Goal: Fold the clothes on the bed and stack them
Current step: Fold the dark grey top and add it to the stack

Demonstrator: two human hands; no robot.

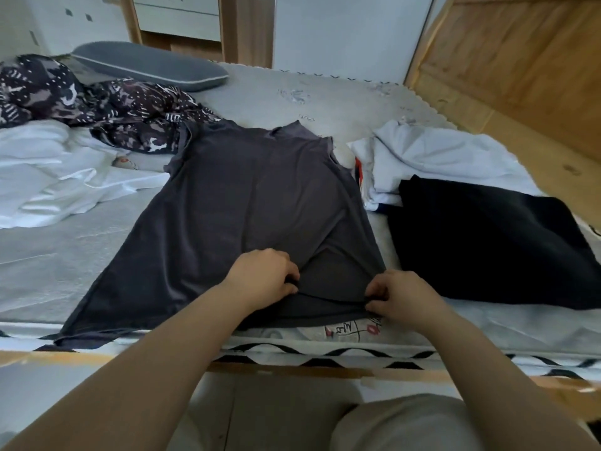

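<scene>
Your left hand (266, 275) and right hand (401, 296) are both bare: no gloves, rings, watch or bands visible. Both forearms are bare too, right down to the frame edge, so no sleeve shows on either arm. Fingernails can't be made out at this blur. Only clothing in view is on your lower body: light grey-beige fabric (406, 424) at bottom right, plain, no print, seam or pocket visible, soft rounded outline where it covers your leg. A second patch of similar pale fabric sits bottom centre, between your arms, with a thin dark vertical line through it; can't tell whether that's garment or floor.
</scene>
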